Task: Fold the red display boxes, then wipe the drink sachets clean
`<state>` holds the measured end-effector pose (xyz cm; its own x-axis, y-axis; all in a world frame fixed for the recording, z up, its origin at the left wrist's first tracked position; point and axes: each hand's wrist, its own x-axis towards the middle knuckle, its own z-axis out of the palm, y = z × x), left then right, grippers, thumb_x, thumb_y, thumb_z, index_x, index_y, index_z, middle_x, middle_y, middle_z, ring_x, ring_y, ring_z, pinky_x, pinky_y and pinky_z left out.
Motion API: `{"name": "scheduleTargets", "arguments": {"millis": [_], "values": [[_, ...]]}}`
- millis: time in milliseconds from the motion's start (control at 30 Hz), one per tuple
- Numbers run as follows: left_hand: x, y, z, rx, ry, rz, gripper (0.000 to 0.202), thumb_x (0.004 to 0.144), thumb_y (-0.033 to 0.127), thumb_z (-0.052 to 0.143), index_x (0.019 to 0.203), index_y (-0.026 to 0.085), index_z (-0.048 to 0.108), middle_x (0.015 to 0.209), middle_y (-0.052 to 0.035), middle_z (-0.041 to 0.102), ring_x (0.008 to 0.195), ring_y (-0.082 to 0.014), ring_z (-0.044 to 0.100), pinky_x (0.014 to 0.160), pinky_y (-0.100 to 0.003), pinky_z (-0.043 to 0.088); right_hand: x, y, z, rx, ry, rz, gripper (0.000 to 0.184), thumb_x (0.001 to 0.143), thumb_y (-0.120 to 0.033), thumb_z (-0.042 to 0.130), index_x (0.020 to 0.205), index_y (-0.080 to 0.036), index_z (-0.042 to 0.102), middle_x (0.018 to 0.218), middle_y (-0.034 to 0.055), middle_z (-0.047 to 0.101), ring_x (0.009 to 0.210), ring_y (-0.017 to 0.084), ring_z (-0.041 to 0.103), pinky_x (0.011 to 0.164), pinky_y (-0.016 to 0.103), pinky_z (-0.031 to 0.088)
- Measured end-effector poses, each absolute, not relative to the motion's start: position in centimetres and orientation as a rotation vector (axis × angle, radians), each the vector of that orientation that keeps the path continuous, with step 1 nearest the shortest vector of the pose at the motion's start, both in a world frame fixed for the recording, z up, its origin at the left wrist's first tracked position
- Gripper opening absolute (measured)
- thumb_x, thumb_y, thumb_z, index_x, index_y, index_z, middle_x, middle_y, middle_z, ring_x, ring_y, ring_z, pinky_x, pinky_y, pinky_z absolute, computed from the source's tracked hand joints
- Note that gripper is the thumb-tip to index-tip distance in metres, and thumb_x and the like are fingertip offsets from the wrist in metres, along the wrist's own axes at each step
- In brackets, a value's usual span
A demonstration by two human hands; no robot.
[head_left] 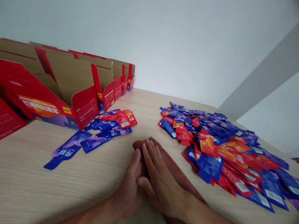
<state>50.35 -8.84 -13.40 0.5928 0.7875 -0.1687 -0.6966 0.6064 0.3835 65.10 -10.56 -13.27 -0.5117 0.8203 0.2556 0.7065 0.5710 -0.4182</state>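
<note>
My left hand (129, 186) and my right hand (161, 175) stand edge-down on the wooden table (28, 183), palms pressed toward each other. Between them a thin stack of blue sachets (143, 163) shows only as a dark sliver; the rest is hidden by my fingers. A big heap of blue and red sachets (221, 146) lies just right of my right hand. A smaller spread of sachets (109, 126) lies ahead to the left, with one long blue sachet (66, 151) lying nearest my left side.
A row of open red cardboard cartons (77, 99) with brown insides lines the table's back left, against a white wall. Another red carton (8, 119) sits at the far left edge. The heap on the right reaches the table's right edge.
</note>
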Motion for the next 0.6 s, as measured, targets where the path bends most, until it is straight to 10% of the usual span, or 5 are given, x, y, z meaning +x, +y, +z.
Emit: {"name": "scheduleTargets", "arguments": {"millis": [167, 367, 600], "values": [[50.2, -8.8, -13.6, 0.285, 0.325, 0.756, 0.088, 0.104, 0.077, 0.046, 0.169, 0.018, 0.046, 0.176, -0.0110, 0.045, 0.174, -0.0278, 0.015, 0.144, -0.045, 0.010, 65.2, -12.5, -13.6, -1.169, -2.487, 0.307, 0.118, 0.106, -0.045, 0.071, 0.175, -0.019, -0.021, 0.184, 0.0184, -0.004, 0.170, 0.045, 0.006, 0.132, 0.070, 0.026], [50.4, -9.1, -13.0, 0.366, 0.371, 0.879, 0.073, 0.111, 0.063, 0.043, 0.172, 0.022, 0.042, 0.181, -0.0045, 0.037, 0.174, -0.0215, 0.013, 0.143, -0.039, 0.010, 65.9, -10.7, -13.8, -1.211, -2.446, 0.287, 0.104, 0.113, -0.043, 0.058, 0.175, -0.019, -0.021, 0.184, 0.0180, -0.010, 0.171, 0.042, -0.004, 0.134, 0.073, 0.019], [50.7, -9.8, -13.1, 0.593, 0.319, 0.841, 0.078, 0.108, 0.064, 0.055, 0.175, 0.030, 0.034, 0.180, -0.0055, 0.039, 0.172, -0.0302, 0.022, 0.141, -0.049, 0.020, 67.8, -7.7, -13.6, -1.337, -1.906, 0.721, 0.076, 0.115, -0.061, 0.046, 0.179, -0.026, 0.026, 0.185, 0.0111, 0.025, 0.171, 0.030, 0.023, 0.139, 0.059, 0.021]]}}
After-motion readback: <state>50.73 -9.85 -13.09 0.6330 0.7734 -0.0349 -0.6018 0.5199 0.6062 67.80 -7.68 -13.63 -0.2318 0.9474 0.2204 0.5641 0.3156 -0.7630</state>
